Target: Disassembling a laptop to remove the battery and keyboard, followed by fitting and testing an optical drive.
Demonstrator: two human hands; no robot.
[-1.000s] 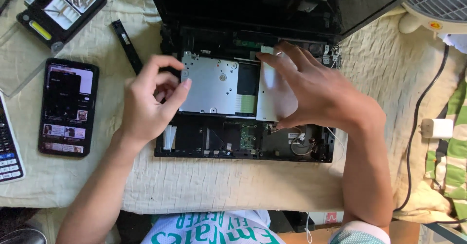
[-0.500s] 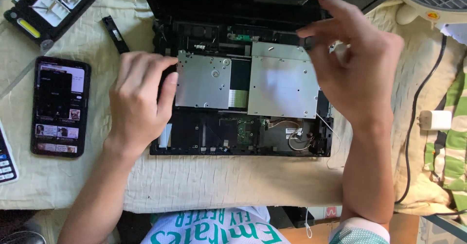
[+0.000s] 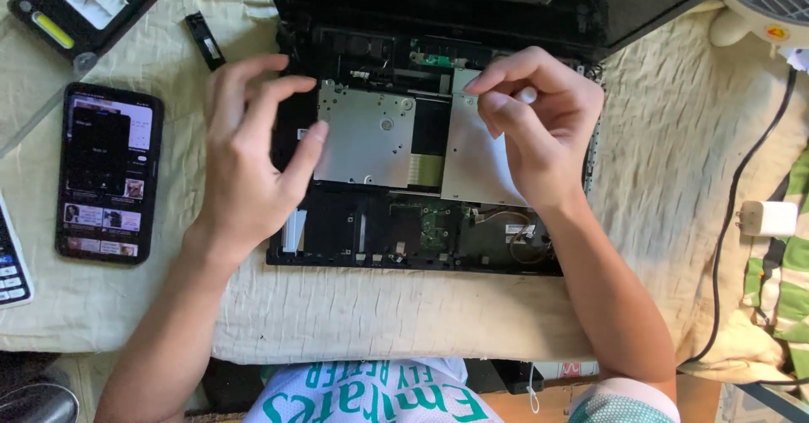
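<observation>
Silver metal plate (image 3: 383,141) lies inside an opened black laptop (image 3: 421,221) at the centre of the frame, with circuit boards and wires exposed along the chassis's lower edge. At the plate's left edge rests the left hand (image 3: 249,162), fingers spread and loosely curled, thumb touching the metal and gripping nothing. Over the plate's upper right corner the right hand (image 3: 535,115) is curled, thumb and fingertips pinched together at the metal; whether anything sits between them cannot be told. A cream quilted cloth (image 3: 674,221) covers the surface beneath the laptop. Left of the left hand lies a phone (image 3: 108,174) with its screen lit. In the upper left are a black tool case (image 3: 88,2) and a small black stick (image 3: 205,41). At the right edge, a white charger (image 3: 768,218) with a black cable (image 3: 742,162), and a fan (image 3: 771,2) in the upper right corner.
</observation>
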